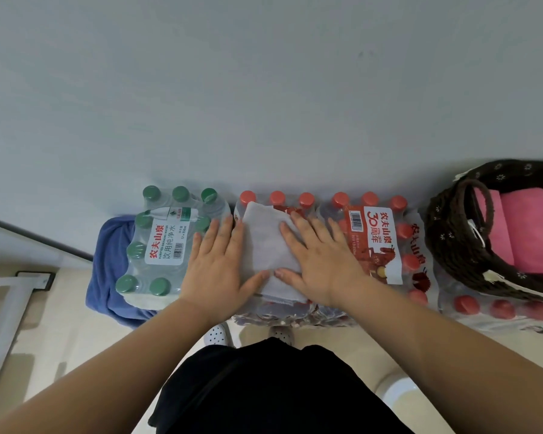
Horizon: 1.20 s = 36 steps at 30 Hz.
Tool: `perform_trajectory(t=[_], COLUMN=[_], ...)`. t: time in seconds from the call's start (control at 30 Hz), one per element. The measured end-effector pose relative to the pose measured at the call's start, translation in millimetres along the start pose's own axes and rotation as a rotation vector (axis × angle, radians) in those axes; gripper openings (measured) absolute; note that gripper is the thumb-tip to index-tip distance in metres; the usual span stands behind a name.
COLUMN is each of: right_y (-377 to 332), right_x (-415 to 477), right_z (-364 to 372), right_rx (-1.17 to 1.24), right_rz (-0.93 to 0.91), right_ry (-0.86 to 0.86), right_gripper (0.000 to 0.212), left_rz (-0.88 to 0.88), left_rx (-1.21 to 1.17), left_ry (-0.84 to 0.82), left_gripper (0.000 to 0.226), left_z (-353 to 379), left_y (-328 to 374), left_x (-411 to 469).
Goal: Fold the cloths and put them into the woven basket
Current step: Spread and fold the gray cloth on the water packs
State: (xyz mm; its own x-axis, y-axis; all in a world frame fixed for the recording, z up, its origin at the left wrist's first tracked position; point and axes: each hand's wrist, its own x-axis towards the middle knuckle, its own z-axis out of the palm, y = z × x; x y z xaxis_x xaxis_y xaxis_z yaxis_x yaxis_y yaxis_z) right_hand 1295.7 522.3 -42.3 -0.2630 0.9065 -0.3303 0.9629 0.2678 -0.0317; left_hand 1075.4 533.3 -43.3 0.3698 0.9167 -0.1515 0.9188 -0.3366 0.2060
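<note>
Bottle packs [377, 242] by wall | left hand [214, 270], right hand [323, 261] flat, pressing grey cloth [264, 242] | woven basket [445, 242] at right

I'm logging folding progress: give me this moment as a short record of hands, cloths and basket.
grey cloth: folded, on red-capped bottle pack
left hand: flat, at the cloth's left edge
right hand: flat, pressing the cloth's right side
woven basket: far right, holds folded pink cloths
blue cloth: bunched, left of green-capped bottle pack
</note>
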Motion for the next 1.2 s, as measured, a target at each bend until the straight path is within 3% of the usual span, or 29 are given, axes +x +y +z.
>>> perform_trajectory(t=[0.13,0.27,0.47,0.6,0.77,0.97,1.1,1.2], right_y=[-26,-30,-14,0,20,29,47,48], right_x=[-11,-24,-21,17,44,48,50,51], right_z=[-11,-33,-41,-37,-37,-38,-48,-52], right_rx=[0.025,0.047,0.065,0.107,0.224,0.282,0.282,0.256], right_rz=[0.162,0.195,0.117,-0.016,0.018,0.045,-0.022,-0.012], right_ry=[-0.002,-0.042,0.152,0.162,0.033,0.017,-0.101,-0.086], right_gripper=[0.093,0.086,0.063,0.081,0.107,0.117,0.133,0.129], left_rz=[-0.113,-0.149,0.007,0.188,0.203,0.174,0.224,0.278], left_rx=[-0.191,-0.294,-0.314,-0.121,0.026,0.146,0.224,0.28], left_ry=[-0.012,-0.081,-0.145,-0.183,-0.231,-0.261,-0.242,-0.186], left_gripper=[0.095,0.073,0.062,0.057,0.068,0.115,0.108,0.083], left_z=[-7,-20,-43,-56,-56,-50,-53,-60], left_y=[-7,-9,-11,-15,-15,-6,-2,7], left_x=[7,16,56,95,115,99,106,112])
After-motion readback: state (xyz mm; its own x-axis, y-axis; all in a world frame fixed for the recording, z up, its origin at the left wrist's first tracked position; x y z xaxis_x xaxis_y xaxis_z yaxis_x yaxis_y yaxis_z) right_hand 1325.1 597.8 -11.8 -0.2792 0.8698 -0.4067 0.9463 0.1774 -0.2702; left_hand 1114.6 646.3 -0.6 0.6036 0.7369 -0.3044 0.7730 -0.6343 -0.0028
